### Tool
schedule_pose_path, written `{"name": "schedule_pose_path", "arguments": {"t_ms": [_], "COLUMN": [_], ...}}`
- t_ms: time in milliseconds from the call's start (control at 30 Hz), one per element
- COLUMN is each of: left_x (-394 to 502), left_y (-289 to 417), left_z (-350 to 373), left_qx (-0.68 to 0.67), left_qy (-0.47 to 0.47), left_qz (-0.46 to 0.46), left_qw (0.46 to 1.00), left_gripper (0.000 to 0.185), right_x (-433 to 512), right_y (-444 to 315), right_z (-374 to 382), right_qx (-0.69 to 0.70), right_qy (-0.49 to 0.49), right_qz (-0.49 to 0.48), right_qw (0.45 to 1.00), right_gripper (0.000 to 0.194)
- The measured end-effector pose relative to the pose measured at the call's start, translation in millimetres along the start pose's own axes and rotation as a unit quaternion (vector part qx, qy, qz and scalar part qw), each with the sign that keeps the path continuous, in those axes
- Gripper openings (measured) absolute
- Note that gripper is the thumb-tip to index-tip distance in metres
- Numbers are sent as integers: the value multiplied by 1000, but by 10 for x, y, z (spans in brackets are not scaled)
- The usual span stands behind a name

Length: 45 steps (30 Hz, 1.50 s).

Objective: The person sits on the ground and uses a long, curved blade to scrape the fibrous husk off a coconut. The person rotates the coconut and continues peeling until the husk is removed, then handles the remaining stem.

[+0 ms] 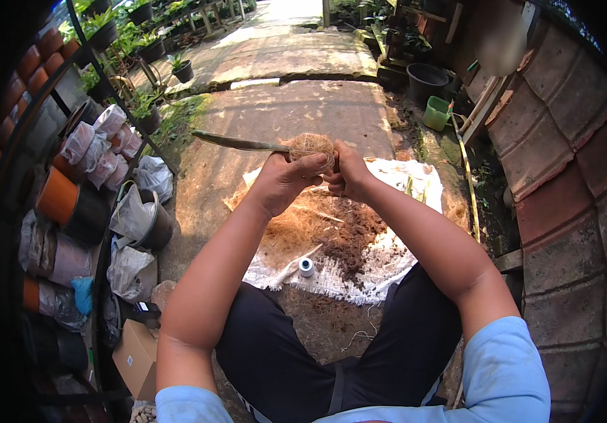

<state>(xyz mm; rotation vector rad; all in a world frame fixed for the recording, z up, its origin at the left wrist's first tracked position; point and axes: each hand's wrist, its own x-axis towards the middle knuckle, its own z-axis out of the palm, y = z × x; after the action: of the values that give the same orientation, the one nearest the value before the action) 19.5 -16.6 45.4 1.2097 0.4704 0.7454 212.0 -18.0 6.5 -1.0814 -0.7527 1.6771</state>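
A ball of brown coconut fibre (pixel 311 146), wound with pale thread, is raised over the ground in front of me. From its left side sticks out a long, narrow green leaf (pixel 240 141). My left hand (pixel 293 177) cups the ball from below, thumb across its front. Against the ball's right side, my right hand (pixel 350 172) has its fingers curled in; whether thread runs between them is too small to tell. Below, a white woven sack (pixel 414 174) bears loose coconut fibre (pixel 287 230) and dark brown growing medium (pixel 356 232). A thread spool (pixel 306 267) stands upright near its front edge.
At left, beyond a dark metal frame, are stacked pots (pixel 57 195) and bagged pots (pixel 102 143). A cardboard box (pixel 136 354) sits by my left elbow. Roof tiles (pixel 557 211) line the right. A black tub (pixel 427 79) and green container (pixel 437 113) stand at back right.
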Motion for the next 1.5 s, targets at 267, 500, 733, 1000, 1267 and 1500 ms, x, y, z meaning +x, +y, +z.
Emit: {"name": "schedule_pose_path", "arguments": {"t_ms": [267, 500, 733, 1000, 1267, 1500], "left_x": [21, 39, 54, 82, 77, 55], "left_y": [-82, -91, -126, -219, -275, -223], "left_z": [-93, -194, -155, -328, -529, -406], "left_qx": [-20, -60, -70, -49, -2, -56], "left_qy": [172, 164, 144, 147, 149, 127], "left_qz": [27, 42, 51, 77, 100, 17], "left_qw": [985, 984, 986, 985, 984, 990], "left_gripper": [52, 60, 50, 49, 40, 38], "right_x": [-49, -146, -142, -166, -350, -511], "right_y": [89, 209, 276, 300, 299, 173], "right_z": [33, 347, 443, 476, 632, 629], "right_qx": [-213, -530, -634, -610, -631, -605], "right_qy": [-84, -77, -77, -79, -111, -80], "right_qz": [-57, -187, -255, -305, -269, -269], "right_qw": [972, 824, 726, 727, 719, 745], "right_gripper": [29, 39, 19, 12, 8, 19]}}
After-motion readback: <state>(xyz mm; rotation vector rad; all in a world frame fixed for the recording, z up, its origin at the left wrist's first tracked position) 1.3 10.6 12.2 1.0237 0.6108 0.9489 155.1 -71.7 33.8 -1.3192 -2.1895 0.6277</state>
